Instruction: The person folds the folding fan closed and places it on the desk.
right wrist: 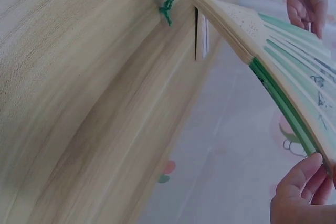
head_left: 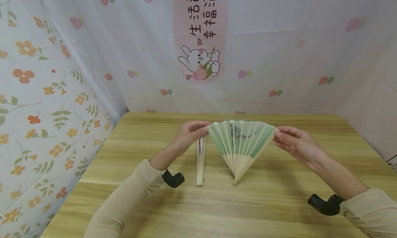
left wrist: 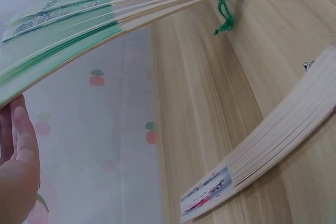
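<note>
Pale-green folding fan, spread in a wedge, is right of the closed fan, pivot pointing toward the person, central axis running away; left hand and right hand pinch its opposite upper corners.

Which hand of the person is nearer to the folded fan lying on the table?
Left. The left hand is by the patterned end of the folded fan; the right hand is farther off, to the right, beyond the open green fan.
</note>
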`<state>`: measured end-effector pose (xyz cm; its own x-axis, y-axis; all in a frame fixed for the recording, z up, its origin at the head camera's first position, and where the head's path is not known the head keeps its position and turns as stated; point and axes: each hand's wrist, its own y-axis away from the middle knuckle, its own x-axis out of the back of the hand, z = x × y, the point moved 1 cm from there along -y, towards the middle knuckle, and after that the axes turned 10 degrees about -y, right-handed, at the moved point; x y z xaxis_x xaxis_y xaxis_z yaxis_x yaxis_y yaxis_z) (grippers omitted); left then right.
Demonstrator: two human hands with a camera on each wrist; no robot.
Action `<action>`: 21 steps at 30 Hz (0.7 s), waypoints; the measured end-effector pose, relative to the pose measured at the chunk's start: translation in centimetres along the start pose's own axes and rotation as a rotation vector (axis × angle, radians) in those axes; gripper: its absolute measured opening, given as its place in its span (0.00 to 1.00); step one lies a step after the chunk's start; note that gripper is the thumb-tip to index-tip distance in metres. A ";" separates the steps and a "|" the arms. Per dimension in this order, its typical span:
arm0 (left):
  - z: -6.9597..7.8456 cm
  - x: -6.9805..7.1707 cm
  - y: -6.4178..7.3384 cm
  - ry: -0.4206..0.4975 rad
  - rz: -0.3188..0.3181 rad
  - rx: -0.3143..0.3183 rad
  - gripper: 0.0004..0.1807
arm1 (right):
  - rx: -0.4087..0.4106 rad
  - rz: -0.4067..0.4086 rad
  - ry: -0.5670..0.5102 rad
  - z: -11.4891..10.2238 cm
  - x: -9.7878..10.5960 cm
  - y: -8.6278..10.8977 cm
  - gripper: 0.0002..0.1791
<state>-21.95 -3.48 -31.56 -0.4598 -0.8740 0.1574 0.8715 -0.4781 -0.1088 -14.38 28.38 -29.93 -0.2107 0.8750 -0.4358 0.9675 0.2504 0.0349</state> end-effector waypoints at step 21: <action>0.4 -1.2 -0.7 -0.006 -0.030 -0.049 0.15 | -0.010 0.006 0.013 -0.1 -1.1 -0.4 0.07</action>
<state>-21.93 -2.09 -31.25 -0.4841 -0.8589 0.1674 0.8481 -0.5076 -0.1517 -14.55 27.35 -29.38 -0.2068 0.8819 -0.4238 0.9674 0.2491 0.0464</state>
